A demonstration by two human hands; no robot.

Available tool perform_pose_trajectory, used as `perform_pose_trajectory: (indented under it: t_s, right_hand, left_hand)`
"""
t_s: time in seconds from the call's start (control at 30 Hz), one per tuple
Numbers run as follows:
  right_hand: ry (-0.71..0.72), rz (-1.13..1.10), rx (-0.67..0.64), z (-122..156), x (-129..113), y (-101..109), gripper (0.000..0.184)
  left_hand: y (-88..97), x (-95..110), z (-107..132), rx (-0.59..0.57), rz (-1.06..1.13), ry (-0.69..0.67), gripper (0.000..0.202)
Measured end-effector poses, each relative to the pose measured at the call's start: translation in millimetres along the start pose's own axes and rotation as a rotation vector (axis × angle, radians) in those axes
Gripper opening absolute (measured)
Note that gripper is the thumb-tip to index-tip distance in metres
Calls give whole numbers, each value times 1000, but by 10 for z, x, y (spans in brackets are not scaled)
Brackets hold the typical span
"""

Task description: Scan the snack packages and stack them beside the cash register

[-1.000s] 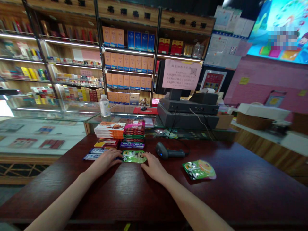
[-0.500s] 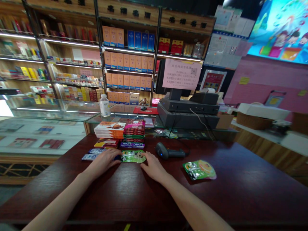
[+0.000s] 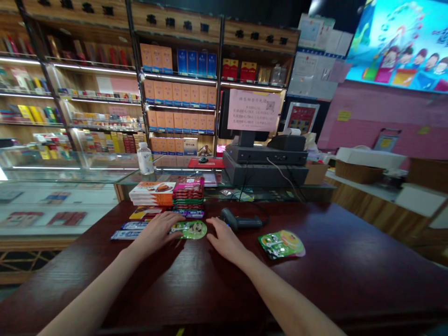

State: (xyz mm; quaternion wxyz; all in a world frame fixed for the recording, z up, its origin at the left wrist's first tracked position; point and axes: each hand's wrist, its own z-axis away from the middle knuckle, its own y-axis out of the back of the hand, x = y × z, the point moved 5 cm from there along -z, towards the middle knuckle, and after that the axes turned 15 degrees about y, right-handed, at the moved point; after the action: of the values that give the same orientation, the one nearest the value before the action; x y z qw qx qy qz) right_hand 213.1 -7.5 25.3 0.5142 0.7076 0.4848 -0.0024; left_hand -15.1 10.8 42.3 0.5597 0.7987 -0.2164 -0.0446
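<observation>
Head view: open left hand (image 3: 156, 231) and open right hand (image 3: 223, 240) flank a round green snack pouch (image 3: 191, 229) on the bench (image 3: 325, 275); sliding them carelessly could nudge the nearby barcode scanner (image 3: 238, 220)

A rounded green foil snack packet (image 3: 191, 229) printed with a cartoon face on a pale circle lies flat on the dark wood counter (image 3: 87, 284). The fingertips of the left hand (image 3: 156, 232) touch its 9 o'clock edge, those of the right hand (image 3: 224, 241) its 4 o'clock edge.
</observation>
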Motion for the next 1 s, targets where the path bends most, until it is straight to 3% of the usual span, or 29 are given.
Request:
perform_pose_trajectory:
  t_s: [0.27, 0.53, 1.0]
  right_hand:
    - [31, 46, 74, 45, 77, 359, 46]
    - [5, 148, 131, 276, 370, 709, 42]
    - [-88, 235, 175, 800, 850, 1289, 47]
  left_hand:
    - [-33, 362, -246, 27, 25, -90, 44]
    - [-97, 953, -482, 26, 62, -152, 40]
    - [-444, 1882, -796, -5, 111, -305, 40]
